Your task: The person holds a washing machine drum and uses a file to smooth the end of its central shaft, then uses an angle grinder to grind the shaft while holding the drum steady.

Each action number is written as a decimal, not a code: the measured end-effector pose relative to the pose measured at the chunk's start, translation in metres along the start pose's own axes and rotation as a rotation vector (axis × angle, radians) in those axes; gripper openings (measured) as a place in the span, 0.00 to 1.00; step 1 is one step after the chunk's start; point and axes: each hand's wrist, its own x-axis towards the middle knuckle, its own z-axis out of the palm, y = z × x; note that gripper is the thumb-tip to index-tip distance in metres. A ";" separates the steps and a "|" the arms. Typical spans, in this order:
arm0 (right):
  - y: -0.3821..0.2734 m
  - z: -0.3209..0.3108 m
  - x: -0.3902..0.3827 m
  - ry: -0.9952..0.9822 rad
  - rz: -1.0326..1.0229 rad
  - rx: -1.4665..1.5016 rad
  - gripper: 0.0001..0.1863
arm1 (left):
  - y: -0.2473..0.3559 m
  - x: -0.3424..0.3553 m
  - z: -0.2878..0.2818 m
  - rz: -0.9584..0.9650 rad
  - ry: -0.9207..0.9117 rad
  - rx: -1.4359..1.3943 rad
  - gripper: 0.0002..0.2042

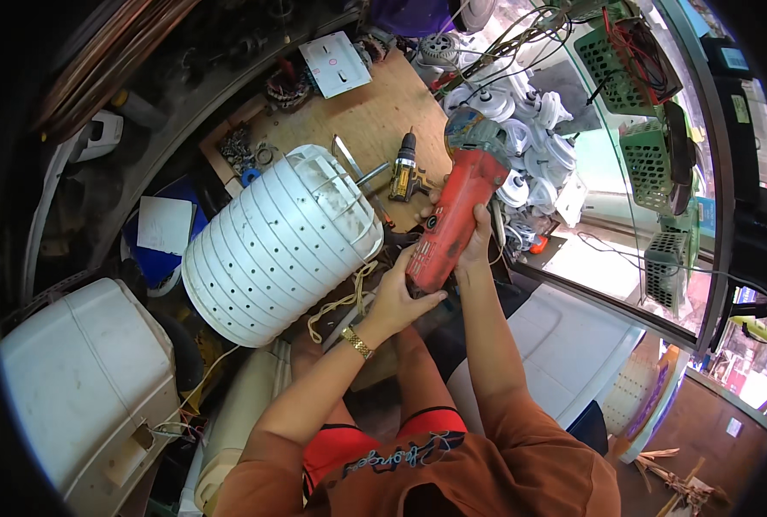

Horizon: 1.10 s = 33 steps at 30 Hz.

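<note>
Both hands [400, 299] hold the red angle grinder [456, 215] between them.

A scuffed red angle grinder [454, 220] is resting between the left hand [402, 300] and right hand [479, 239]. Its grey head [489, 140] is pointing forward, slightly rightward.

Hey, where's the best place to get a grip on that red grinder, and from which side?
Probably the long body of the red grinder, reached from its near end and right side. That end points toward the person, while the grey head sits at the far end. The left hand already holds the near end, and the right hand the body's right side.
</note>
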 end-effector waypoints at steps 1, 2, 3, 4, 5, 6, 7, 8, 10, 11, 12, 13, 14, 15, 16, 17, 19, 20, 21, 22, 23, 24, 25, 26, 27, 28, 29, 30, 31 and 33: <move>-0.004 0.004 -0.004 0.064 0.028 -0.111 0.50 | 0.003 -0.003 0.000 0.000 0.003 -0.003 0.45; -0.005 0.009 -0.009 0.063 0.033 -0.113 0.50 | 0.005 -0.005 -0.001 0.022 0.049 0.113 0.44; -0.005 0.014 -0.014 0.091 0.068 -0.077 0.51 | 0.007 -0.007 -0.002 0.044 0.097 0.230 0.43; -0.004 0.016 -0.017 0.116 0.098 -0.040 0.52 | 0.004 -0.009 -0.005 0.048 0.101 0.232 0.43; -0.002 0.018 -0.017 0.109 0.100 -0.040 0.52 | 0.001 -0.009 -0.009 0.049 0.082 0.262 0.42; 0.001 0.018 -0.015 0.128 0.097 0.013 0.53 | -0.004 -0.009 -0.013 0.049 0.063 0.293 0.41; 0.002 0.012 -0.017 0.156 0.085 0.062 0.53 | -0.007 -0.007 -0.014 0.053 0.058 0.291 0.41; 0.002 -0.004 -0.020 0.155 0.079 0.058 0.53 | -0.007 -0.004 -0.013 0.047 0.035 0.281 0.41; 0.006 -0.022 -0.021 0.221 0.074 0.002 0.56 | -0.015 -0.002 -0.014 0.036 0.021 0.274 0.40; 0.009 -0.013 -0.017 0.237 0.084 -0.014 0.57 | -0.022 -0.004 -0.014 0.027 0.023 0.244 0.40; 0.015 -0.004 -0.017 0.202 0.031 -0.039 0.54 | -0.030 -0.007 -0.014 0.019 0.024 0.213 0.39; 0.018 0.007 -0.016 0.169 -0.020 -0.065 0.52 | -0.041 -0.010 -0.014 0.014 0.037 0.211 0.39; 0.017 -0.006 -0.018 0.172 -0.025 -0.071 0.52 | -0.048 -0.010 -0.010 0.033 0.081 0.218 0.38; 0.016 -0.019 -0.019 0.207 0.025 -0.071 0.47 | -0.055 -0.011 -0.006 0.052 0.126 0.225 0.37; 0.016 -0.032 -0.019 0.245 0.076 -0.068 0.43 | -0.057 -0.015 0.002 0.050 0.120 0.220 0.37; 0.017 -0.033 -0.017 0.249 0.077 -0.066 0.43 | -0.058 -0.021 0.012 0.018 0.262 0.187 0.35; 0.023 -0.033 -0.010 0.353 0.061 -0.083 0.33 | -0.060 -0.027 0.028 -0.012 0.401 0.150 0.32; 0.027 -0.032 -0.007 0.378 0.036 -0.109 0.31 | -0.062 -0.028 0.033 -0.071 0.501 0.141 0.31; 0.028 -0.031 -0.005 0.379 0.031 -0.112 0.31 | -0.064 -0.029 0.037 -0.129 0.598 0.131 0.30; 0.032 -0.029 -0.003 0.374 0.015 -0.183 0.30 | -0.069 -0.032 0.038 -0.129 0.606 0.149 0.29; 0.034 -0.026 -0.002 0.368 -0.001 -0.253 0.30 | -0.074 -0.034 0.037 -0.128 0.610 0.148 0.29; 0.037 -0.023 -0.001 0.363 -0.012 -0.260 0.30 | -0.079 -0.034 0.036 -0.127 0.605 0.145 0.27; 0.038 -0.025 -0.001 0.361 -0.010 -0.259 0.30 | -0.083 -0.035 0.034 -0.127 0.597 0.144 0.26; 0.039 -0.028 0.001 0.383 -0.025 -0.282 0.29 | -0.086 -0.035 0.034 -0.127 0.600 0.145 0.26; 0.040 -0.029 0.002 0.404 -0.040 -0.306 0.29 | -0.089 -0.034 0.035 -0.145 0.577 0.247 0.24; 0.041 -0.028 0.004 0.403 -0.034 -0.304 0.29 | -0.089 -0.033 0.035 -0.166 0.555 0.348 0.23; 0.042 -0.026 0.006 0.411 -0.028 -0.306 0.29 | -0.090 -0.034 0.034 -0.170 0.560 0.348 0.23; 0.044 -0.024 0.007 0.418 -0.021 -0.309 0.29 | -0.090 -0.034 0.032 -0.152 0.573 0.328 0.21; 0.043 -0.027 0.007 0.419 -0.024 -0.312 0.29 | -0.089 -0.032 0.032 -0.129 0.579 0.303 0.20; 0.043 -0.032 0.008 0.454 -0.051 -0.309 0.29 | -0.087 -0.029 0.031 -0.125 0.550 0.306 0.20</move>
